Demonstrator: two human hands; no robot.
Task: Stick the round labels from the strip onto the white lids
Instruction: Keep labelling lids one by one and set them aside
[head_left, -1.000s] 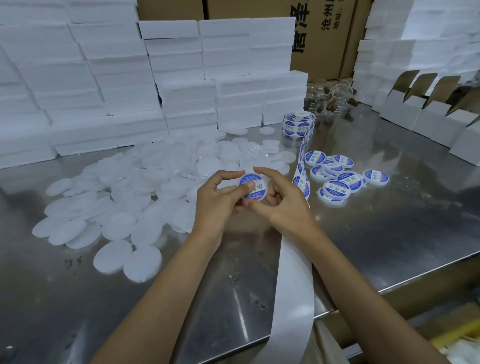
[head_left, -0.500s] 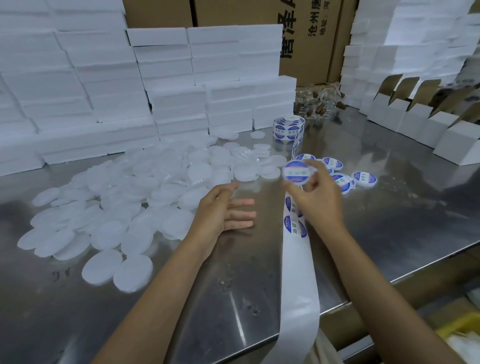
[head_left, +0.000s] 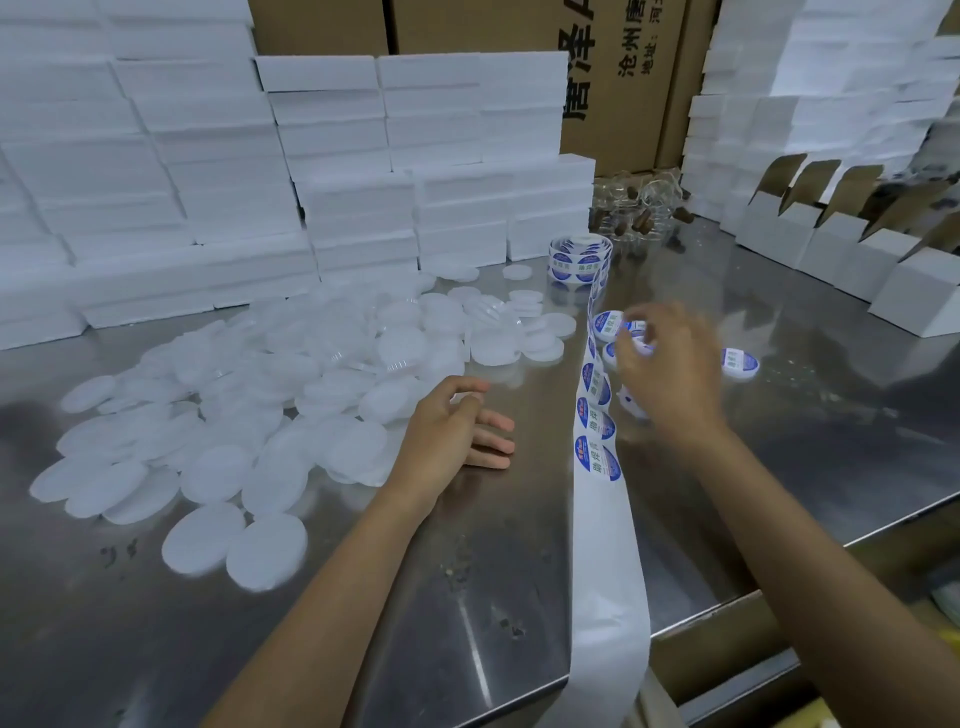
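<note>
Several plain white lids (head_left: 311, 374) lie heaped on the steel table (head_left: 779, 441), left of centre. The label strip (head_left: 597, 415) runs from its roll (head_left: 579, 260) towards me, carrying round blue-and-white labels; its bare backing (head_left: 608, 597) hangs over the front edge. My left hand (head_left: 457, 426) rests on the table at the heap's right edge with fingers loosely extended, holding nothing. My right hand (head_left: 670, 369) is blurred, hovering over the group of labelled lids (head_left: 740, 362) right of the strip. A labelled lid shows between its fingers, but whether they grip it is unclear.
Stacks of white foam boxes (head_left: 337, 156) wall the back and left. Brown cardboard cartons (head_left: 623, 78) stand behind them. Clear jars (head_left: 639, 208) sit at the back centre. Open white folding boxes (head_left: 857, 249) line the right side. The table's front edge runs diagonally at lower right.
Both hands pressed a label on a lid, then parted. My right hand carried the labelled lid right and down over the labelled group. My left hand dropped to the table by the heap.
</note>
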